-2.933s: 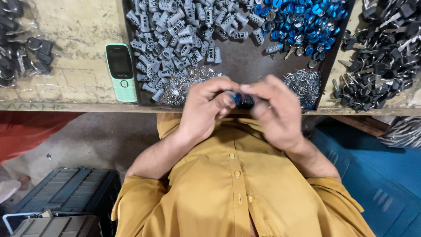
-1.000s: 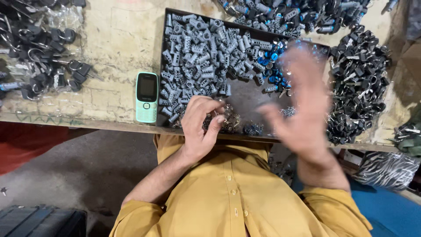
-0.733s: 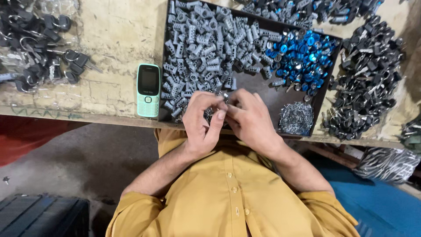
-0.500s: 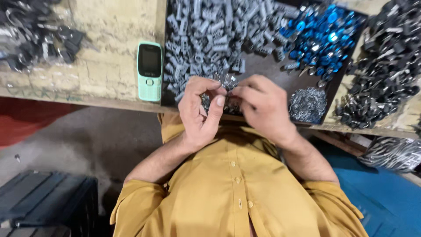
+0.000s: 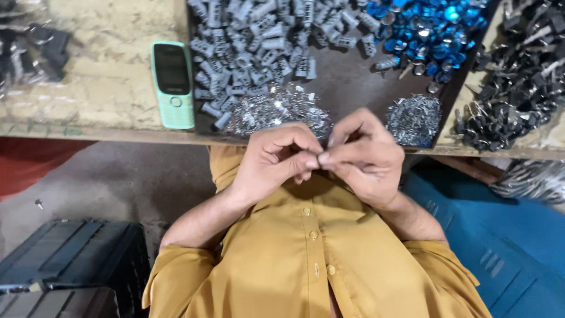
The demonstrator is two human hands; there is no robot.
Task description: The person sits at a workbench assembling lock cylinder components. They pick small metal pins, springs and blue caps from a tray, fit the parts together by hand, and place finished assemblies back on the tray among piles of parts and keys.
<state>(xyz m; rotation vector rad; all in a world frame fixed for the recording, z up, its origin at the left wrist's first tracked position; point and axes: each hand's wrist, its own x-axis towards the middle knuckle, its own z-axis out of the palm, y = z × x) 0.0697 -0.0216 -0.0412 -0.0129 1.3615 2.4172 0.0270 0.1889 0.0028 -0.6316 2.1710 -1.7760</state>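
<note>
The small part (image 5: 318, 160) sits pinched between the fingertips of both hands, at the point where thumbs and forefingers meet, just off the near edge of the table (image 5: 88, 112) and above the yellow shirt (image 5: 312, 259). It is almost wholly covered; its shape and long axis cannot be told. The left hand (image 5: 276, 159) and right hand (image 5: 362, 156) are together, fingertips touching, each closed on the part from its own side, so neither is nearer.

Directly beyond the hands lies a heap of small shiny metal pieces (image 5: 276, 112) on a dark tray (image 5: 359, 88). A second metal heap (image 5: 415, 119) lies beyond the right hand. Grey plastic pieces (image 5: 259, 35) fill the far tray, blue caps (image 5: 429, 26) far right of them. A green phone (image 5: 173, 84) lies beyond and outside the left hand; black parts (image 5: 512, 88) lie outside the right.

Against the frame half a second earlier, the hands have drawn back from over the tray edge toward the chest, remaining joined.
</note>
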